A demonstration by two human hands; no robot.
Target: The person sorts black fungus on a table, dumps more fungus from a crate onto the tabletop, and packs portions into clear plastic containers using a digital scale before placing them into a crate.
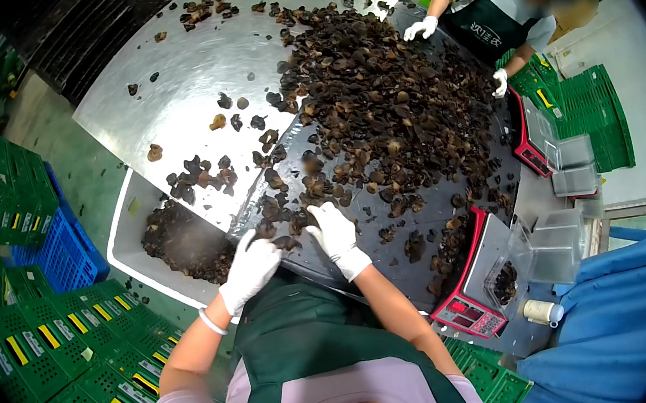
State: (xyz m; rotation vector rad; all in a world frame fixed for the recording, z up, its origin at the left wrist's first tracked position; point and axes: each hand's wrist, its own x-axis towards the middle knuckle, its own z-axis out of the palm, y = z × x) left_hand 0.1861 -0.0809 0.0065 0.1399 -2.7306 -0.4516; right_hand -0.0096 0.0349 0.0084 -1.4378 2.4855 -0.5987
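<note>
Brown, wrinkled fungus pieces lie in a broad heap on the metal table. My left hand, in a white glove, is over the table's near edge beside a few loose pieces; its fingers are bent, and what they hold, if anything, is too small to name. To its right, my right hand, also gloved, touches the near edge of the scattered pieces with its fingers apart. A white tub holding more dark pieces stands below the table edge, left of my left hand.
Red scales and clear plastic boxes line the right side, near a white bottle. A co-worker in white gloves reaches over the far right edge. Green crates and a blue crate stand at left.
</note>
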